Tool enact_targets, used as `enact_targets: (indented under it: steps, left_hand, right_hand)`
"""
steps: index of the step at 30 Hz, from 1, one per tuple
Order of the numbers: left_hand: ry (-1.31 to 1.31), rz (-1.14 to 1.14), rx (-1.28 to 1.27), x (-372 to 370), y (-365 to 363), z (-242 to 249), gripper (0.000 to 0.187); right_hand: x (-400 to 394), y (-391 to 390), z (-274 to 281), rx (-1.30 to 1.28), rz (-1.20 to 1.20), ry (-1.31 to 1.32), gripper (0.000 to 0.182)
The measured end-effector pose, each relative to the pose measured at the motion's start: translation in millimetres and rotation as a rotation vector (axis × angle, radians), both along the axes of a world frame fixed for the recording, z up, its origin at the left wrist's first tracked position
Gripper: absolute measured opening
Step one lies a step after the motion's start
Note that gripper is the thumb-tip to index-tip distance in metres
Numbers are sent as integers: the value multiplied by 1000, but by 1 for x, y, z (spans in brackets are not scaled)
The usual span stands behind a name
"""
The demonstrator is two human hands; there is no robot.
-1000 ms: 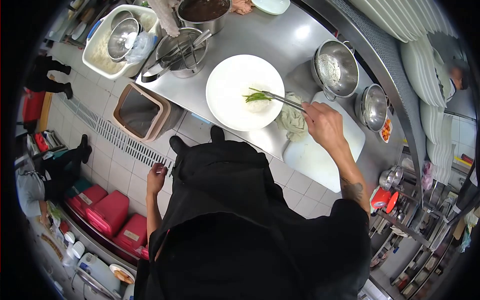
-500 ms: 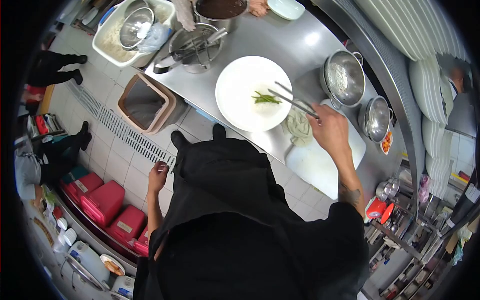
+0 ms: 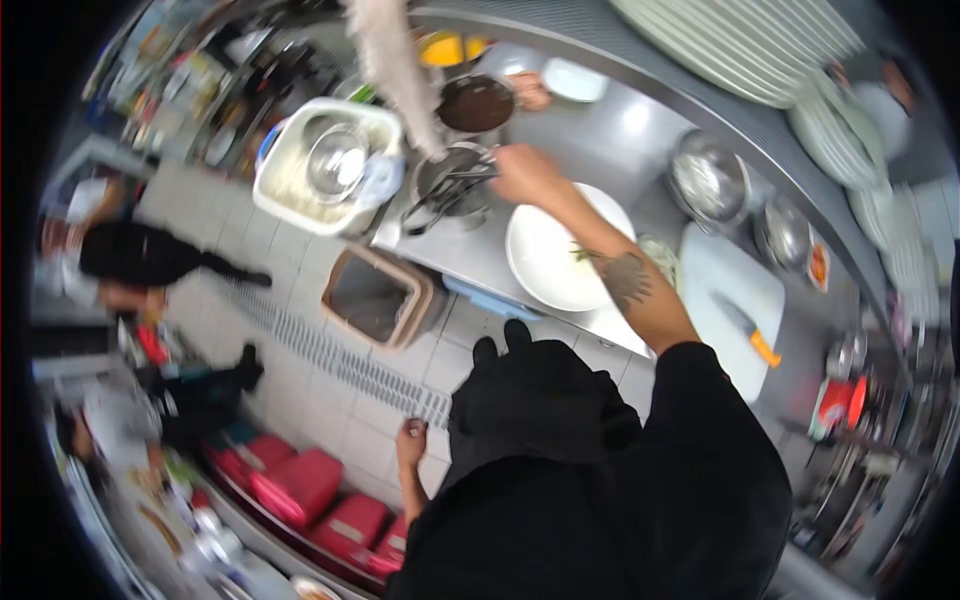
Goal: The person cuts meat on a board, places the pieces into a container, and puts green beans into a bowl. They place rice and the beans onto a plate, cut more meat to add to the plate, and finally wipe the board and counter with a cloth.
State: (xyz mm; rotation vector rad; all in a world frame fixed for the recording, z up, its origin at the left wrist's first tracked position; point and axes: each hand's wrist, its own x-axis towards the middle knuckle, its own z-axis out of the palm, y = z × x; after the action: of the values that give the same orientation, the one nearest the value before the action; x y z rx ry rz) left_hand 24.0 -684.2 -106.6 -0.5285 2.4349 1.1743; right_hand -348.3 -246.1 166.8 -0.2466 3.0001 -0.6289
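My right hand [image 3: 527, 174] is closed at the rim of a metal pot [image 3: 462, 212] that holds several utensils. Dark, blurred ends of kitchen tweezers show at its fingertips, among those utensils. Under my right forearm stands a large white plate [image 3: 540, 255]; the arm covers most of the green beans or stalks [image 3: 580, 252] on it. My left hand [image 3: 411, 440] hangs low beside my body over the floor, its fingers curled and nothing seen in them.
A white cutting board [image 3: 728, 290] carries a knife with an orange handle [image 3: 765, 348]. Beyond are metal bowls [image 3: 710, 180] and a pot of dark sauce [image 3: 476, 104]. A bin [image 3: 375, 295] stands left of the counter. Stacked plates [image 3: 750, 40] line the shelf. Other people stand at left.
My right hand has moved left from the plate to the utensil pot, taking the tweezers along. The view has shifted, uncovering the knife on the board. The stalks stay on the plate.
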Motion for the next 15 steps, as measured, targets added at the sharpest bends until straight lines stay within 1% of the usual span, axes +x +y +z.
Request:
enact_targets:
  steps: [1, 2, 3, 4, 5, 6, 7, 8, 9, 10, 11, 12, 13, 14, 15]
  left_hand:
    - [-14, -52, -22, -3, 2, 8, 18]
    - [-16, -79, 14, -4, 0, 5, 18]
    - [-47, -101, 50, -7, -1, -4, 19]
    - [-111, -91, 111, -9, -4, -17, 20]
    - [-190, -73, 174, -14, -5, -31, 22]
    - [-266, -70, 205, -19, -5, -46, 23]
    - [-192, -216, 75, -31, -2, -51, 24]
    - [-99, -338, -60, -40, -7, -50, 25]
    - [-95, -335, 21, -50, -19, -63, 25]
    - [-88, -320, 100, -63, -25, -75, 24]
    - [-158, -69, 221, -64, -17, -72, 19]
    - [-187, 17, 412, -66, -27, -96, 18]
    - [-223, 111, 596, -69, -27, -104, 17]
    - [-246, 97, 462, -61, -16, -92, 18]
    - [-268, 39, 310, -55, 2, -83, 18]
  right_hand:
    - [-13, 1, -25, -122, 75, 134, 33]
    - [-5, -2, -13, -195, 125, 308, 40]
    - [4, -6, -6, -319, 96, 486, 42]
    - [17, -2, 7, -389, 66, 569, 43]
    - [32, 3, 12, -492, -9, 579, 39]
    - [53, 15, 19, -525, -94, 482, 38]
    - [80, 30, 27, -531, -158, 476, 37]
    - [107, 55, 32, -511, -169, 450, 32]
    - [128, 80, 14, -535, -245, 515, 28]
    - [154, 112, 5, -423, -330, 551, 23]
    - [178, 151, -15, -492, -465, 450, 20]
    - [200, 201, -48, -430, -563, 622, 16]
    - [239, 243, -33, -558, -795, 474, 15]
    - [271, 311, -62, -354, -865, 691, 15]
    - [303, 377, -72, -505, -1106, 652, 15]
